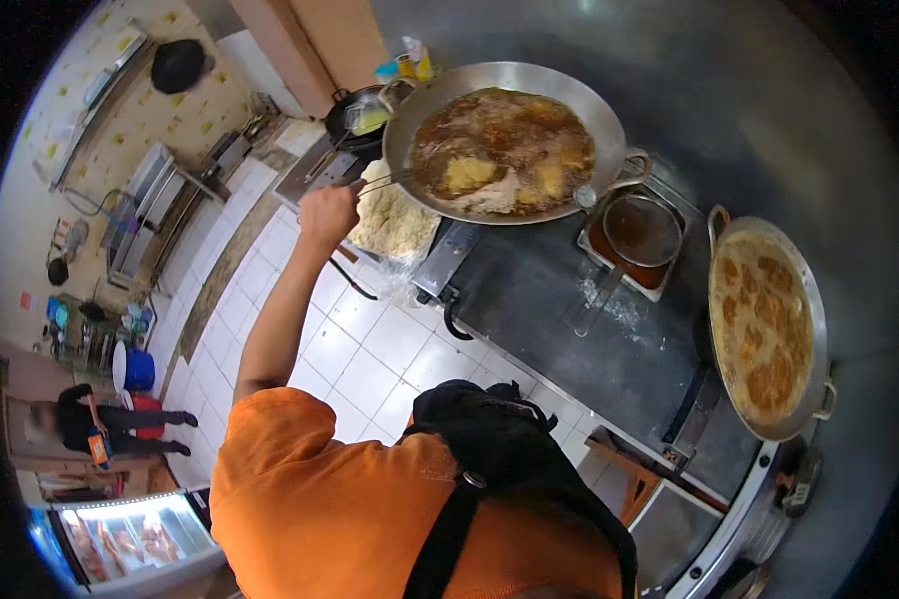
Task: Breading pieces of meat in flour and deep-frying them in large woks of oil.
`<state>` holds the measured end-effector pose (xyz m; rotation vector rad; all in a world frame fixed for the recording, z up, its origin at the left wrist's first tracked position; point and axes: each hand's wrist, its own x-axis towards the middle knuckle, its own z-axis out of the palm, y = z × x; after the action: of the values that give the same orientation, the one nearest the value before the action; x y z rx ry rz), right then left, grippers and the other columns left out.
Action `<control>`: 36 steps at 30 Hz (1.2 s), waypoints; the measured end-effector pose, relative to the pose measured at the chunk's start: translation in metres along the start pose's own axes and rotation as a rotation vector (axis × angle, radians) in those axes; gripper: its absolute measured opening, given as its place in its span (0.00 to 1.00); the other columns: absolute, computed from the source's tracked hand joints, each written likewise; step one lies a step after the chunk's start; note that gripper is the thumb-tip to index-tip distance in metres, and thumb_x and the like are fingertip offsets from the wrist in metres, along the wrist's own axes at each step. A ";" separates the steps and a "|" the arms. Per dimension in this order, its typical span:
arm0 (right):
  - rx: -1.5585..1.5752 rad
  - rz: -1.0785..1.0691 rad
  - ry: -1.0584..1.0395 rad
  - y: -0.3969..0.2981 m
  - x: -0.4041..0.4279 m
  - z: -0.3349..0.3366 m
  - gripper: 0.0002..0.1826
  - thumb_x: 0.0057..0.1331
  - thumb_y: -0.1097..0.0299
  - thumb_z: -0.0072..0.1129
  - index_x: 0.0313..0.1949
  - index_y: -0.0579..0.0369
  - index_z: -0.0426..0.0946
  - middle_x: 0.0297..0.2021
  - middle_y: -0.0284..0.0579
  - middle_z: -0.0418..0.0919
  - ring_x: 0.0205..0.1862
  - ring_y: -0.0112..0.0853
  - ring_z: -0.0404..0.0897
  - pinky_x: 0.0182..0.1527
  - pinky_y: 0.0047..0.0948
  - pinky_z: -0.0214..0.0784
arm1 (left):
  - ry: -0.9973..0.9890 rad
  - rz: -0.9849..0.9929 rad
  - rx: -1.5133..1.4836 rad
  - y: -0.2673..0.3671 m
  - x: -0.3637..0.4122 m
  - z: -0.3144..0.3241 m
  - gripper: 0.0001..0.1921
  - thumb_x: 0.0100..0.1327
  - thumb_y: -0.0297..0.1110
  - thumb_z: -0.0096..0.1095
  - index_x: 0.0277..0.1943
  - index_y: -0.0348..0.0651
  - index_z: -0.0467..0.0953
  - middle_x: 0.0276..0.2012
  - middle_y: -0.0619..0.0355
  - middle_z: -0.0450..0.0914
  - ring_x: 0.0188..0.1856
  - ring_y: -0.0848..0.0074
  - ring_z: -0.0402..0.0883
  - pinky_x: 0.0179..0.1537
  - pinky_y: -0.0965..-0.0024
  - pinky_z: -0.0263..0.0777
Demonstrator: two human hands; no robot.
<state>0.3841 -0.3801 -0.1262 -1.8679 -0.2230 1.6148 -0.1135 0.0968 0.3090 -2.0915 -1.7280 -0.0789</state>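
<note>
My left hand point(330, 216) grips the thin wire handle point(378, 183) of a metal tool, held at the left rim of a large two-handled metal frying pan point(506, 75). The tool's far end is hard to make out at the oil. Bubbling brown oil point(502, 120) fills the pan, with pale battered pieces point(470, 174) frying near its front. A round dial thermometer point(584, 196) sits at the right rim. Under my left hand's side lies a heap of pale flour or breading point(393, 213) on plastic. My right hand is out of view.
A second pan point(816, 322) holds browned frying pieces point(772, 307). Between the pans, a round mesh strainer point(643, 230) rests over a metal tray point(655, 293) of reddish-brown liquid. A black pan point(337, 120) stands back left. Far left, another person point(82, 419) stands near a lit display fridge point(131, 535).
</note>
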 end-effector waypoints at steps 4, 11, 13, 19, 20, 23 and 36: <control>-0.096 -0.038 -0.057 -0.024 0.017 0.001 0.16 0.58 0.53 0.52 0.44 0.44 0.71 0.34 0.39 0.76 0.32 0.34 0.75 0.32 0.39 0.66 | 0.021 -0.022 -0.036 0.003 -0.014 -0.004 0.19 0.48 0.28 0.54 0.45 0.57 0.76 0.30 0.60 0.77 0.28 0.66 0.79 0.26 0.63 0.72; -0.431 -0.124 -0.381 -0.111 0.073 0.066 0.16 0.58 0.53 0.52 0.44 0.44 0.71 0.35 0.39 0.76 0.32 0.34 0.75 0.32 0.39 0.66 | -0.097 -0.180 -0.303 -0.029 -0.054 0.034 0.17 0.49 0.36 0.57 0.44 0.56 0.78 0.28 0.50 0.78 0.32 0.60 0.79 0.33 0.59 0.72; -0.579 -0.154 -0.542 -0.141 0.098 0.114 0.16 0.58 0.53 0.53 0.44 0.44 0.71 0.35 0.39 0.76 0.32 0.34 0.75 0.32 0.39 0.66 | -0.044 -0.205 -0.397 -0.010 -0.039 0.029 0.15 0.46 0.36 0.59 0.41 0.53 0.80 0.29 0.50 0.79 0.35 0.60 0.79 0.37 0.61 0.73; -0.884 -0.196 -0.864 -0.176 0.118 0.201 0.16 0.58 0.54 0.53 0.44 0.44 0.71 0.35 0.39 0.76 0.32 0.34 0.75 0.31 0.38 0.66 | -0.199 -0.543 -0.628 0.004 -0.053 0.037 0.17 0.44 0.42 0.63 0.39 0.50 0.81 0.35 0.50 0.80 0.40 0.60 0.79 0.41 0.61 0.72; -0.904 -0.202 -0.888 -0.178 0.122 0.207 0.16 0.58 0.54 0.53 0.44 0.44 0.71 0.35 0.39 0.76 0.32 0.34 0.75 0.31 0.38 0.66 | -0.210 -0.597 -0.676 0.005 -0.057 0.038 0.16 0.44 0.42 0.62 0.38 0.49 0.81 0.35 0.49 0.80 0.39 0.59 0.79 0.41 0.61 0.72; -0.956 -0.223 -0.959 -0.177 0.122 0.228 0.16 0.58 0.54 0.53 0.44 0.44 0.71 0.35 0.39 0.76 0.32 0.34 0.75 0.31 0.38 0.66 | -0.218 -0.677 -0.766 0.012 -0.065 0.064 0.13 0.45 0.40 0.61 0.35 0.47 0.81 0.34 0.49 0.80 0.36 0.61 0.80 0.39 0.62 0.73; -0.980 -0.307 -1.099 -0.172 0.111 0.278 0.16 0.58 0.54 0.53 0.44 0.44 0.71 0.35 0.39 0.76 0.32 0.34 0.75 0.31 0.38 0.67 | -0.215 -0.762 -1.588 0.122 -0.114 0.035 0.07 0.54 0.31 0.58 0.31 0.40 0.68 0.22 0.56 0.75 0.21 0.75 0.74 0.21 0.70 0.67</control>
<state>0.1982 -0.0899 -0.1281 -1.1123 -1.9222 2.3232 -0.0309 -0.0132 0.2079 -1.9221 -2.9594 -2.0659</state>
